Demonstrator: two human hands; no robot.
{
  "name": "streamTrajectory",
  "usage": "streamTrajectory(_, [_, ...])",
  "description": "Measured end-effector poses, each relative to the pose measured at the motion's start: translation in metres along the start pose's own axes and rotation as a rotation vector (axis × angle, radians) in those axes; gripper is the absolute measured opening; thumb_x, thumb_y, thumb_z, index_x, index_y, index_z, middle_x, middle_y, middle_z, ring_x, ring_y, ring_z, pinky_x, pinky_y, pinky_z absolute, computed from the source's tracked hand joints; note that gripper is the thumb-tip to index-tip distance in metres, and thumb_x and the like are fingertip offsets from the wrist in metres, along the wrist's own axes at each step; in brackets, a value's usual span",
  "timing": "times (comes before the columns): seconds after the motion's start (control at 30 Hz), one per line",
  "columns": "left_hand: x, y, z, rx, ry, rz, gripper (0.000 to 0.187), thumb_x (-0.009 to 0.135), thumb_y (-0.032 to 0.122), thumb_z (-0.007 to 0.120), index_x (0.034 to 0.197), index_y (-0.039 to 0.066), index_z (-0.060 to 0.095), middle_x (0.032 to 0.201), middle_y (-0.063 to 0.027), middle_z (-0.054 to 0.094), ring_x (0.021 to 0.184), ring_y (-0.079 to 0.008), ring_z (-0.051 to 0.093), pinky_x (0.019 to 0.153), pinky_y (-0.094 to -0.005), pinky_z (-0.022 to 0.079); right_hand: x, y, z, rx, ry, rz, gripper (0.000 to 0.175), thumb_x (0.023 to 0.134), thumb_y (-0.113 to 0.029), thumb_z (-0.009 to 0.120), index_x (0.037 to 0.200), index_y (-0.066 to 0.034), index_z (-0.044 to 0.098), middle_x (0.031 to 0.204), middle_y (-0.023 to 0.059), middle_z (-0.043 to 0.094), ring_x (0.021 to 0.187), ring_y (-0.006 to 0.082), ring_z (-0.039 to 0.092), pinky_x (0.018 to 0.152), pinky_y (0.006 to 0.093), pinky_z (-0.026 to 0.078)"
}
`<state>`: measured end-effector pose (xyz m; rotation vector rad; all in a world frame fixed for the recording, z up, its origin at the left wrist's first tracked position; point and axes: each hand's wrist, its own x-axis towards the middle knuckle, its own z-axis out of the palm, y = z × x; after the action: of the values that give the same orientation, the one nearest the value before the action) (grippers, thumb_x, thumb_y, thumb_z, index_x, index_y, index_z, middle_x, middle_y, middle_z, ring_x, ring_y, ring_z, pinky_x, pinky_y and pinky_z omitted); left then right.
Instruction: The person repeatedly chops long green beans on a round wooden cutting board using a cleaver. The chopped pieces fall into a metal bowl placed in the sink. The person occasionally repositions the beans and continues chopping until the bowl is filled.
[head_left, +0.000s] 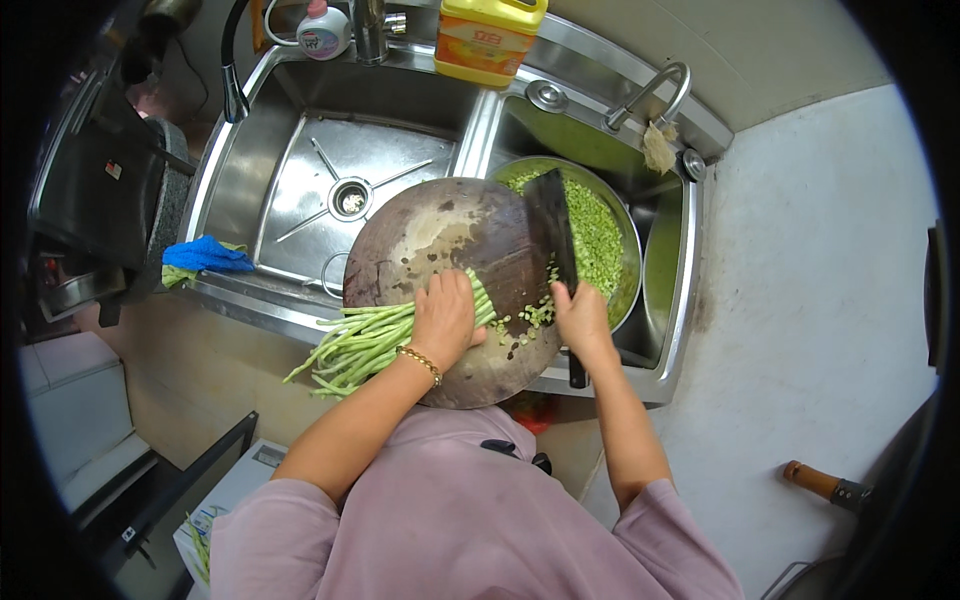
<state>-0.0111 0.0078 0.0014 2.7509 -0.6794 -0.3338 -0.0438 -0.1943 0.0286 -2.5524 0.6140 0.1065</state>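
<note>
A round wooden chopping board (465, 232) rests across the front of a double steel sink. On it my left hand (444, 311) presses down a bundle of long green beans (367, 341), whose loose ends hang past the board's left edge. My right hand (583, 319) grips the black handle of a cleaver (553, 225); its dark blade lies along the board's right side. Small chopped bean pieces (536, 313) lie between the bundle and the cleaver. Behind the blade, a steel bowl (636, 247) full of chopped green beans stands in the right basin, partly hidden by blade and board.
The left basin (300, 180) has a drain. A blue cloth (206, 255) hangs on the sink's left rim. Behind stand a yellow detergent jug (487, 41), a pump bottle (324, 34) and a curved faucet (664, 82). A wooden-handled pan (814, 480) is at the lower right.
</note>
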Motion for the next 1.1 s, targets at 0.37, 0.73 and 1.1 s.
streamTrajectory(0.37, [0.003, -0.001, -0.004, -0.070, -0.025, 0.007, 0.081, 0.057, 0.032, 0.087, 0.115, -0.005, 0.045, 0.103, -0.0155, 0.050, 0.098, -0.0315, 0.051, 0.084, -0.0411, 0.045, -0.102, 0.013, -0.065, 0.150, -0.288, 0.100, 0.034, 0.091, -0.023, 0.061, 0.080, 0.0088, 0.059, 0.071, 0.0317, 0.059, 0.070, 0.0504, 0.058, 0.062, 0.0507, 0.047])
streamTrajectory(0.73, [0.003, -0.004, -0.003, -0.094, -0.048, 0.032, 0.083, 0.058, 0.023, 0.084, 0.122, -0.008, 0.041, 0.103, -0.0187, 0.049, 0.101, -0.0354, 0.050, 0.086, -0.0427, 0.043, -0.113, 0.029, -0.005, 0.208, -0.334, 0.074, 0.037, 0.091, -0.029, 0.061, 0.080, 0.0059, 0.060, 0.071, 0.0310, 0.060, 0.069, 0.0498, 0.059, 0.061, 0.0544, 0.047])
streamTrajectory(1.1, [0.006, -0.003, -0.006, -0.036, -0.011, 0.079, 0.084, 0.057, 0.026, 0.084, 0.123, -0.007, 0.044, 0.101, -0.0178, 0.052, 0.097, -0.0351, 0.051, 0.084, -0.0418, 0.044, -0.010, 0.078, -0.042, 0.036, 0.064, -0.009, 0.029, 0.093, -0.023, 0.058, 0.080, 0.0023, 0.060, 0.064, 0.0249, 0.062, 0.062, 0.0433, 0.063, 0.057, 0.0506, 0.050])
